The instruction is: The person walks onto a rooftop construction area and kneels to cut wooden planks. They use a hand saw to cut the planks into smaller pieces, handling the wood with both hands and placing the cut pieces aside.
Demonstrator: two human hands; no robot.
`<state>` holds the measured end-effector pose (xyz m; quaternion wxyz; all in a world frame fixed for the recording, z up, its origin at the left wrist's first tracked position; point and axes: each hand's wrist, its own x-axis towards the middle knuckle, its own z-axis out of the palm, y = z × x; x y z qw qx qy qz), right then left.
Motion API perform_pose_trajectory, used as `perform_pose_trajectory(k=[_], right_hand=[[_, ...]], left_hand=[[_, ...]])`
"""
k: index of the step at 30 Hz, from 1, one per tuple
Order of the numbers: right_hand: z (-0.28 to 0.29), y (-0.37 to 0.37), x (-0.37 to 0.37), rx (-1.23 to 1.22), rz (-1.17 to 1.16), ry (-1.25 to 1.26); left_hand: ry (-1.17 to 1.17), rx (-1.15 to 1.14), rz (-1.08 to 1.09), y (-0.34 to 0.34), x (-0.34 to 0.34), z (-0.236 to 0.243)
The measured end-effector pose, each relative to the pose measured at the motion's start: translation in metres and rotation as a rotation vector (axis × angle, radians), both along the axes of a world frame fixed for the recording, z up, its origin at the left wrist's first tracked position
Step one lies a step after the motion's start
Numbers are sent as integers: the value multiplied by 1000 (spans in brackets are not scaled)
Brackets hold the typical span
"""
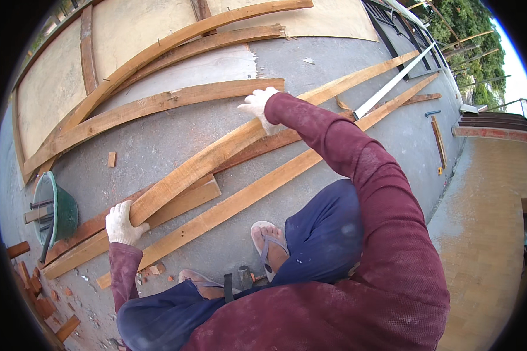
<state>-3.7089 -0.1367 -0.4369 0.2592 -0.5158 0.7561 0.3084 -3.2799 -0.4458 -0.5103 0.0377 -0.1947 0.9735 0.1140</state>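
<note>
A long, grainy tan wooden plank [200,162] lies under the white-gloved right hand [260,107] (its grip I cannot tell); the white knit-gloved left hand [123,226] clasps the plank's left end.

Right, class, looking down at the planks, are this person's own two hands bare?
No, the left hand and the right hand are both covered by white knit gloves.

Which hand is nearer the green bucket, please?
Left. The left hand holds the plank just right of the green bucket; the right hand is farther away, along the same plank.
</note>
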Motion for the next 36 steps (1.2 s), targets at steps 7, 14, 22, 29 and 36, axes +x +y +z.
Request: perform_pose_trajectory(k=[7, 14, 22, 29, 36], right_hand=[[17, 61, -28, -118, -132, -52], [-8, 16, 60, -302, -80, -481], [3, -60, 147, -456, -41, -526], [-44, -62, 183, -390, 381, -499], [-54, -36, 171, -351, 330, -662]], left_hand=[[333, -521, -3, -43, 119, 11], [179, -628, 223, -108, 261, 11], [-456, -484, 611, -135, 261, 72], [136, -24, 55, -42, 153, 56], [206, 122, 170, 1, 86, -24]])
